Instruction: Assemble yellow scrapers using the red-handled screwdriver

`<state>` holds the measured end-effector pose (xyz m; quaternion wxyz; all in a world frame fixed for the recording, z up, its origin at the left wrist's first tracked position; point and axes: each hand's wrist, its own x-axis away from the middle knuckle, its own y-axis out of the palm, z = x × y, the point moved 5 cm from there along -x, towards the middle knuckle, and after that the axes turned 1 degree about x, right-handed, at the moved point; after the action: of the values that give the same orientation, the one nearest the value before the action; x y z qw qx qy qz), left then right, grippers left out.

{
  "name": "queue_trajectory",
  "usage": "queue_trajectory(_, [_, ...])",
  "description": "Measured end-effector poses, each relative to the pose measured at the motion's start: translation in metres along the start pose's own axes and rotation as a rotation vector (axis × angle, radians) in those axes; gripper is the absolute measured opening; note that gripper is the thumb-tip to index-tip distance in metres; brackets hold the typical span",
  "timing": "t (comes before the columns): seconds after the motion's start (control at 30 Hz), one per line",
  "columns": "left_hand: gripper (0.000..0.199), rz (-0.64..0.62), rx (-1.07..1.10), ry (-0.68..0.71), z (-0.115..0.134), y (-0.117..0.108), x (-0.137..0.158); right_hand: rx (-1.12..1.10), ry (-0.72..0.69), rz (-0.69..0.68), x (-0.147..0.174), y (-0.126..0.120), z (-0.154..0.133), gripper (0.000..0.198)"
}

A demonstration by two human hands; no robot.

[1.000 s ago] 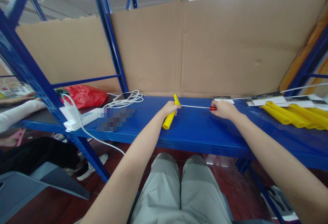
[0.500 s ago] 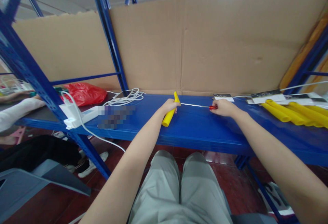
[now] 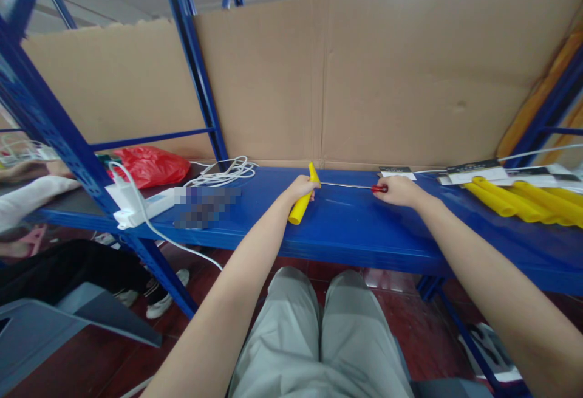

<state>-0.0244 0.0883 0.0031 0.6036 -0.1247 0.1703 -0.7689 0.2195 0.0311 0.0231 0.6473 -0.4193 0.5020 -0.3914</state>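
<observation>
My left hand is closed around a yellow plastic tool. The tool has a thick round handle slanting down toward me and a narrow pointed head above my fingers. In my right hand, the fingers are wrapped round the red handle of a screwdriver. Its thin metal shaft runs left, nearly level, to the yellow tool just below the head; my fingers and the tool hide where the tip ends. Both hands are just above the blue shelf top.
Several yellow tools with white-and-black cards lie on the right. A white card sits behind my right hand. Leftward are a white power strip, coiled white cable and red plastic bag. Cardboard stands behind. Another person's arm shows far left.
The red screwdriver handle has turned slightly in my right hand, while both hands stay in nearly the same place. At the lower left, the other person's foot has shifted.
</observation>
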Motion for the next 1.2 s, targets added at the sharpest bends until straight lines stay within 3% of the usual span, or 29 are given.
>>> queue_trajectory(0.67, [0.007,0.017,-0.048,-0.001,-0.0010,-0.0021,-0.0009,-0.080,0.022,-0.113,0.0023,-0.0004,-0.0065,0.013])
queue_trajectory(0.87, [0.003,0.021,-0.062,-0.004,0.0002,-0.0021,0.0010,-0.064,0.064,-0.084,0.0009,0.0011,-0.0044,0.012])
queue_trajectory(1.07, [0.012,0.019,-0.068,-0.008,0.0036,-0.0016,0.0062,-0.114,0.011,-0.091,0.0005,0.0041,-0.0040,0.018])
queue_trajectory(1.2, [0.008,0.017,-0.049,-0.002,0.0010,-0.0013,0.0031,-0.088,0.014,-0.088,0.0005,0.0029,-0.0041,0.020])
